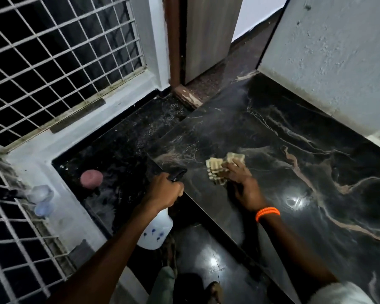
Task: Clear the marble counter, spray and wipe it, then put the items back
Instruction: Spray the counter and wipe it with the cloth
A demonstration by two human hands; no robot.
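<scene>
Marble surface [272, 132], one dark veined slab, lies bare of items, so wiping looks like the step in hand. One spray bottle [156, 229] hangs just left of the slab's near edge, its neck gripped by the left hand [165, 191]. One tan cloth [223, 167] lies on the slab, the right hand [241, 183] pressing it flat-fingered. Next, I judge: sweep the cloth across toward the far wall. One pink round object [91, 178] sits left of the slab.

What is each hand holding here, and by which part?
Left hand grips the spray bottle at its neck and trigger head. Right hand presses the cloth flat on the marble counter.
</scene>
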